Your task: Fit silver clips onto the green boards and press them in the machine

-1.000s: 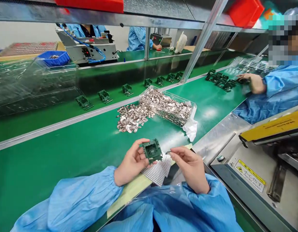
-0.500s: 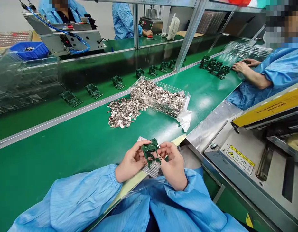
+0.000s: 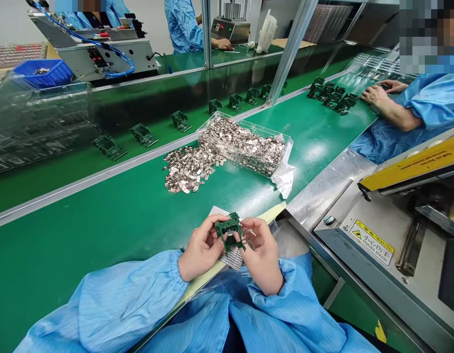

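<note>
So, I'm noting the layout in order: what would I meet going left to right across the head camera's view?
Blue bin, first unheld green part, second unheld green part, left hand, held green part, right hand, yellow-and-white warning label.

The picture is bright, with a rather white light which seems to fall from above. On the green tabletop (image 3: 131, 215), a soft, pale glare lies beyond the hands (image 3: 202, 249) and to their right, and a weaker shine is just in front of them. The metal plate (image 3: 322, 193) to their right also reflects strongly. Farther to the left, the clear plastic trays (image 3: 39, 130) sit in a darker zone, with dull reflections. The green part (image 3: 226, 224) in the hands is quite clear, though its fine details are small. Toward the borders, the wide view stretches the shapes; at the upper right, square blocks cover one area.
</note>
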Motion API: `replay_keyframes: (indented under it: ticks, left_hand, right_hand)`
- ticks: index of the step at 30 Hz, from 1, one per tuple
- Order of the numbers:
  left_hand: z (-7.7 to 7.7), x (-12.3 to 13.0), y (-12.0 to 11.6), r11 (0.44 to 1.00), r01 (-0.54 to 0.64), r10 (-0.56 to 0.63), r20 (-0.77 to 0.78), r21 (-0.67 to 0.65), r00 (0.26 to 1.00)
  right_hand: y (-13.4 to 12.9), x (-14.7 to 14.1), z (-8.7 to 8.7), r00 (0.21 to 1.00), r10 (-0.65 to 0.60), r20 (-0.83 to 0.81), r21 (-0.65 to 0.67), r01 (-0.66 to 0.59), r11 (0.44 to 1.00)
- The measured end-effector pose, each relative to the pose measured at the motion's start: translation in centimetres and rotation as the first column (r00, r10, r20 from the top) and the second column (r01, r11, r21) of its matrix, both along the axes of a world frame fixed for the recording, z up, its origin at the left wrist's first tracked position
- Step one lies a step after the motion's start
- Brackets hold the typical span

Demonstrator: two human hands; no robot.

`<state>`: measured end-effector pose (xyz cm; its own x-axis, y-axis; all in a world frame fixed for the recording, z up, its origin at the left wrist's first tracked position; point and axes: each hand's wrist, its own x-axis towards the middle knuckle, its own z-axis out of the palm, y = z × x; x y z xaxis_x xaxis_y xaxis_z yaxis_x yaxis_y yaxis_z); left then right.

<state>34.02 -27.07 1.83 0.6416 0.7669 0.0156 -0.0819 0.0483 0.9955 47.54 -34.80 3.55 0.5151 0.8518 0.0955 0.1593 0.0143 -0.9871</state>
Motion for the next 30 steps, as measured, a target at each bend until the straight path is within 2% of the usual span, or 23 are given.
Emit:
replay_keyframes:
  ticks: [4, 8, 16, 25, 28, 30]
  left_hand:
    - [0.4, 0.2, -0.1, 0.999, -0.042, 0.042, -0.023, 0.019, 0.999]
    - [0.7, 0.3, -0.2, 0.997, -0.056, 0.06, -0.066, 0.062, 0.996]
    - [1.4, 0.3, -0.9, 0.995, -0.068, 0.075, -0.094, 0.073, 0.993]
    - [2.5, 1.0, -2.9, 0.996, -0.037, 0.047, -0.119, 0.082, 0.992]
    - [3.3, 0.8, -2.6, 0.998, -0.033, 0.039, -0.122, 0.056, 0.992]
    - [4.1, 0.7, -1.7, 0.998, -0.068, 0.066, -0.117, -0.013, 0.991]
  right_hand:
    - [0.4, -0.2, 0.3, 0.968, 0.051, -0.247, 0.009, -0.05, 0.999]
    - [0.8, -0.4, 0.3, 0.941, 0.035, -0.335, 0.044, -0.021, 0.999]
    - [0.4, -0.4, 0.2, 0.92, 0.051, -0.388, 0.052, -0.033, 0.998]
    - [-2.0, -0.1, 0.4, 0.917, 0.02, -0.398, 0.057, 0.003, 0.998]
    - [-3.5, 1.2, 0.1, 0.938, 0.026, -0.347, 0.031, -0.016, 0.999]
    - [-4.5, 2.4, -0.7, 0.957, -0.036, -0.288, -0.022, 0.031, 0.999]
